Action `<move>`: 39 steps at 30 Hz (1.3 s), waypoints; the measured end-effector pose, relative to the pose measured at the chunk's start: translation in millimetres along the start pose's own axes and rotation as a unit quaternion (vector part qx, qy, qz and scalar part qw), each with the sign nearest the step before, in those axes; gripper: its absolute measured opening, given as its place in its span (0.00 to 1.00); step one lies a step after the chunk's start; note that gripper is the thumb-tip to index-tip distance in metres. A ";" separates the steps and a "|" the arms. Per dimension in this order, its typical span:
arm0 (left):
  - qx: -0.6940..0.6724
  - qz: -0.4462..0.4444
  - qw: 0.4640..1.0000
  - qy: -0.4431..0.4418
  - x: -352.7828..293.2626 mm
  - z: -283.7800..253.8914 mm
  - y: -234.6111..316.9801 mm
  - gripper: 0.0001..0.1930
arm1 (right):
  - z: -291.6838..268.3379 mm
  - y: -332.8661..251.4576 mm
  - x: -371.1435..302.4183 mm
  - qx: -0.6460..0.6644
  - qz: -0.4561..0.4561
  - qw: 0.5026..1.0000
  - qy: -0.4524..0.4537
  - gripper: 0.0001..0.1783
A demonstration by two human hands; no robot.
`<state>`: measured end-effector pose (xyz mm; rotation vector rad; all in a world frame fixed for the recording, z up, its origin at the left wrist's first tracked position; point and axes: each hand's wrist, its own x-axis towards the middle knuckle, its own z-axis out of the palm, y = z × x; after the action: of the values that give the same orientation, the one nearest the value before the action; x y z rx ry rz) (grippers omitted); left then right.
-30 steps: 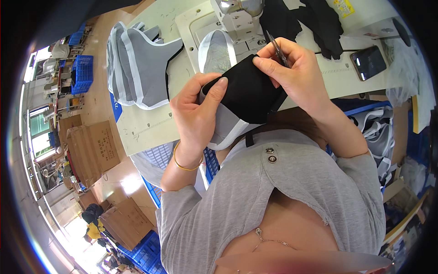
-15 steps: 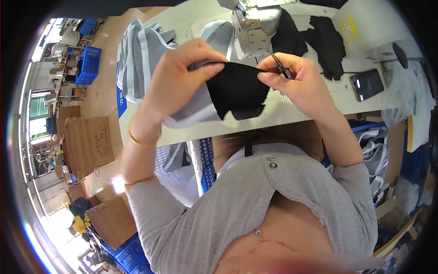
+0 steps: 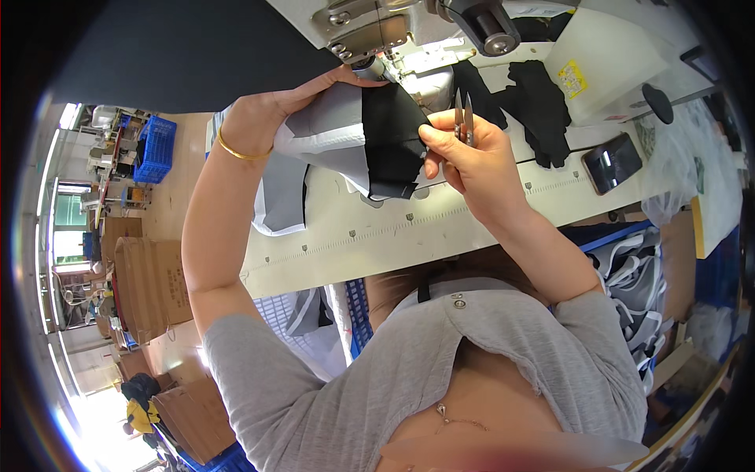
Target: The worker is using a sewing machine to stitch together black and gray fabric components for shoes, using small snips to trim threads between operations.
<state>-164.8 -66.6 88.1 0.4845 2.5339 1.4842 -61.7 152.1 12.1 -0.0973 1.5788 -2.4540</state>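
A joined piece of grey and black fabric [image 3: 393, 145] is held up under the head of the sewing machine [image 3: 370, 39]. My left hand [image 3: 311, 93] is closed on its upper edge near the needle area, with some fingers hidden behind the cloth. At the black part's right edge, my right hand [image 3: 476, 161] pinches the fabric between thumb and finger. The same hand keeps a pair of thread snips [image 3: 464, 118] in its grip, blades pointing up. Another grey piece with white trim [image 3: 281, 193] lies on the table below my left forearm.
Black fabric pieces [image 3: 539, 106] lie right of the machine, near a phone [image 3: 612, 163] and a pale bin [image 3: 605, 63]. A ruler scale runs along the sewing table [image 3: 338, 256]. Beneath the table stands a white basket [image 3: 279, 315]; trimmed pieces [image 3: 633, 283] fill a crate at right.
Both hands have brought the fabric up to the machine head, which now shows larger in view. My right hand has moved left, still with the snips. The view has shifted.
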 end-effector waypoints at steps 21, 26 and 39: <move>-0.025 0.016 0.998 0.054 11.1 -21.0 -10.4 0.11 | -1.8 9.4 3.4 0.085 0.001 0.996 -0.006 0.06; -0.024 0.017 0.998 0.063 12.6 -24.9 -10.1 0.12 | -2.5 6.3 3.9 0.092 0.010 0.996 -0.014 0.09; 0.186 0.285 0.767 0.543 -90.4 1.6 28.6 0.12 | 4.3 1.0 5.0 0.032 -0.027 0.998 -0.036 0.05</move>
<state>-74.3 -84.6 110.3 0.5921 3.9316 1.7745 -65.6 146.8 12.7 -0.2187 1.4848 -2.5094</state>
